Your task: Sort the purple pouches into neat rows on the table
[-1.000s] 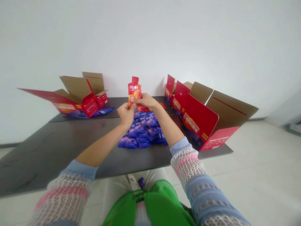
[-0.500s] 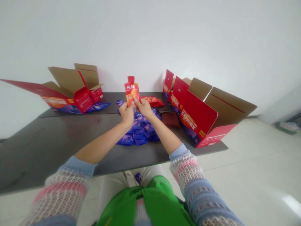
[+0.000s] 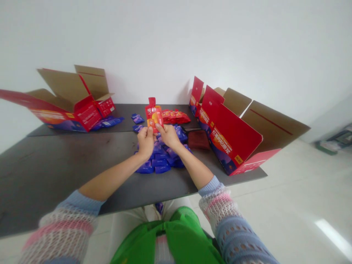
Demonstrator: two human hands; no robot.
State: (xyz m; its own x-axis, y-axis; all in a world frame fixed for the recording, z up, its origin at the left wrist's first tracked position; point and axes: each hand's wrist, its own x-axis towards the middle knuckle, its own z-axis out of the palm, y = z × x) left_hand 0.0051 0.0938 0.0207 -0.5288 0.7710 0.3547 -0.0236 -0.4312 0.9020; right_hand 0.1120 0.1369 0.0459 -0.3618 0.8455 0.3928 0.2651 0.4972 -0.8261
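Observation:
A red and orange pouch [image 3: 154,116] with a narrow neck at its top stands upright between my two hands. My left hand [image 3: 146,140] pinches its lower left corner, thumb on the front. On the lower right side, my right hand [image 3: 168,136] grips the same pouch, also with its thumb in front. Beneath the hands lies a heap of blue-purple pouches [image 3: 161,162], partly hidden by my wrists. Just behind the held pouch is a pile of red pouches [image 3: 176,116] on the dark table [image 3: 110,154].
Open red cartons stand on the right [image 3: 233,137] and on the left [image 3: 86,113], flaps up. Blue pouches [image 3: 108,123] lie beside the left carton, and one small blue pouch [image 3: 137,118] lies apart. A brown pouch-like item [image 3: 198,140] sits by the right carton. A white wall [image 3: 154,44] rises behind.
Both hands have come slightly lower with the red pouch still between them. The view has shifted a little, so the left cartons appear farther left.

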